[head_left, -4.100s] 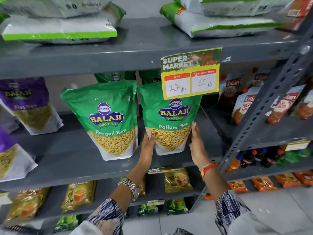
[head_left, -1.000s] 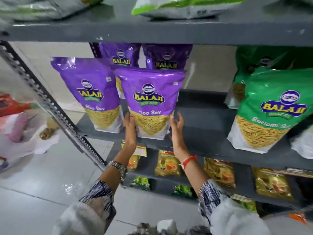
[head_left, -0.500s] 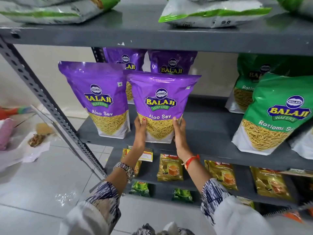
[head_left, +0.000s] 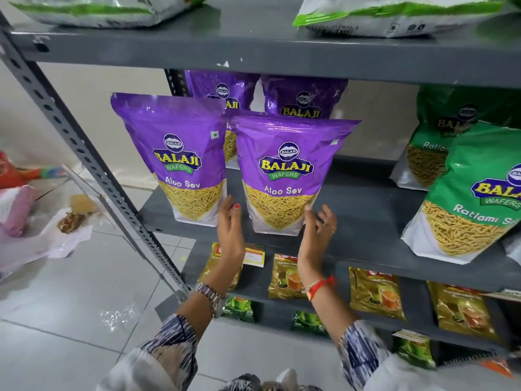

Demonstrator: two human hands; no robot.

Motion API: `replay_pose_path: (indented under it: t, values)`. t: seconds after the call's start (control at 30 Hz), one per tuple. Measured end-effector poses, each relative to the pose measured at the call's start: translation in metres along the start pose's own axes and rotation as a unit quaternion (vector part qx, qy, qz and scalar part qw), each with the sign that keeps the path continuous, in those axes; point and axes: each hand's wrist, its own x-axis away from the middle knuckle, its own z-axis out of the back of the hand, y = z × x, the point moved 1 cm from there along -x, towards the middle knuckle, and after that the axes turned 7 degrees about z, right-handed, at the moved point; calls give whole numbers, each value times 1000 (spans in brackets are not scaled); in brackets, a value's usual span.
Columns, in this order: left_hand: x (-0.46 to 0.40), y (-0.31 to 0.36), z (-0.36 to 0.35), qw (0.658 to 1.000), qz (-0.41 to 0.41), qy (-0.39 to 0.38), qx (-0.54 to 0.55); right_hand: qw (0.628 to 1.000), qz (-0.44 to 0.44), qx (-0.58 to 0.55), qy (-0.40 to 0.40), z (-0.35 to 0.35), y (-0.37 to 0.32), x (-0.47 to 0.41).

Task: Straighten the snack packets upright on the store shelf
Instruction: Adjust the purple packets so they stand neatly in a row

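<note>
At the far left, crumpled paper and a pink bag lie on the tiled floor beyond the slotted grey upright of the rack. Just right of that upright, on the grey shelf, a purple Aloo Sev packet stands upright near the front edge. Two more purple packets stand behind it in a back row, partly hidden.

The left hand hovers next to the gap between the two front packets, its fingers released and stretched upward, red nails showing, beside the lower left corner of the second purple packet; whether they touch it cannot be told. A metal watch sits on that wrist. The second purple packet stands upright on the shelf, facing forward, just beside the first and slightly lower in view.

The right hand is at that packet's lower right corner, fingers spread and loose, grasping nothing; the fingertips are near or brushing the packet's edge. A red thread band circles the right wrist, and both arms wear patterned sleeves.

Farther right, well apart from the purple ones, a green Ratlami Sev packet stands at the front with another green packet behind it. On the shelf below sit small golden tea packets, and white-and-green bags lie flat on the shelf above.
</note>
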Motion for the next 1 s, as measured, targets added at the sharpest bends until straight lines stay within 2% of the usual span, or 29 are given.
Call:
replay_pose_path:
  t: [0.03,0.1,0.17,0.23,0.3,0.4,0.5,0.53,0.73,1.0]
  values:
    - [2,1,13,998,-30,47,0,999,26,-1,19,-1,1,12]
    - [-3,6,39,987,-76,144,3,997,67,-17,-18,-10,7,36]
    - [-17,15,65,974,-79,213,26,992,69,-9,-104,-27,15,55]
    - [-38,26,86,968,-60,239,43,977,52,18,-208,-53,18,67]
    - [-58,36,99,974,-51,220,29,960,16,44,-277,-81,19,71]
    - [-84,47,107,992,17,116,55,947,-21,70,-314,-120,15,66]
    - [-100,50,110,985,134,69,85,951,-57,59,-297,-147,8,55]
    - [-102,49,110,983,149,60,88,955,-63,50,-286,-152,8,50]
    - [-94,49,118,995,76,29,50,946,-52,36,-319,-164,10,41]
    - [-89,48,120,997,63,16,42,946,-67,24,-316,-165,7,51]
